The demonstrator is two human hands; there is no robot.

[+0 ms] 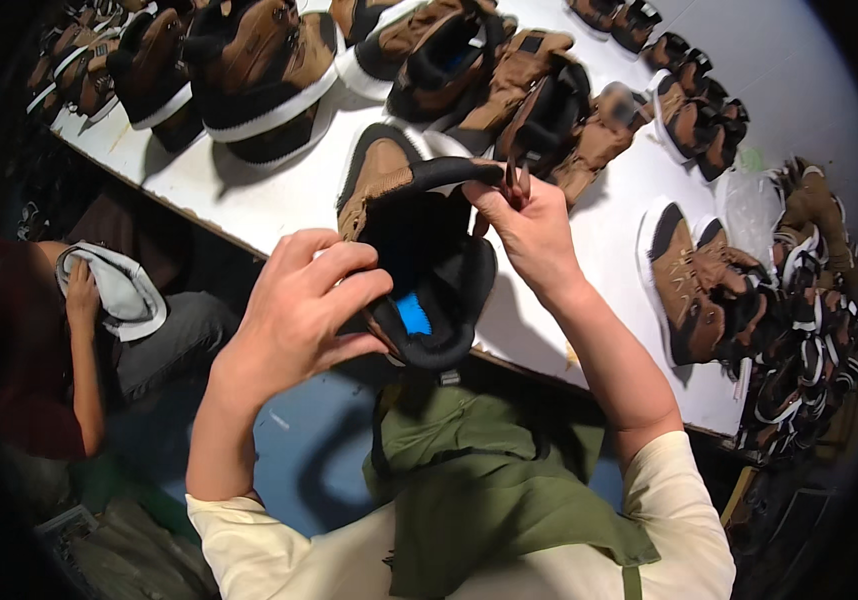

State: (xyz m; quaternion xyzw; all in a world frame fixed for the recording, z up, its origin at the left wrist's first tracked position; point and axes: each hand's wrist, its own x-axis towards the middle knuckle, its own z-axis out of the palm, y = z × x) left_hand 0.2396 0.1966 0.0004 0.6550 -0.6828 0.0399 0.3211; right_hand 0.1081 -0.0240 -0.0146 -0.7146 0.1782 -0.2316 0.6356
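Observation:
A brown and black high-top shoe with a white-edged sole is held up in front of me, its padded opening facing me. Deep inside shows a bright blue patch. My left hand is closed on the shoe's left side, fingers over the rim and thumb low by the black padded collar. Between thumb and fingers, my right hand pinches the black upper edge of the opening. A dark tool with two pointed tips sticks out among the right fingers; its kind is not clear.
Beyond my hands stretches a white table with several similar shoes along its far side. Another pair stands at the right, beside a heap of shoes. At the left a seated person holds a grey-white piece.

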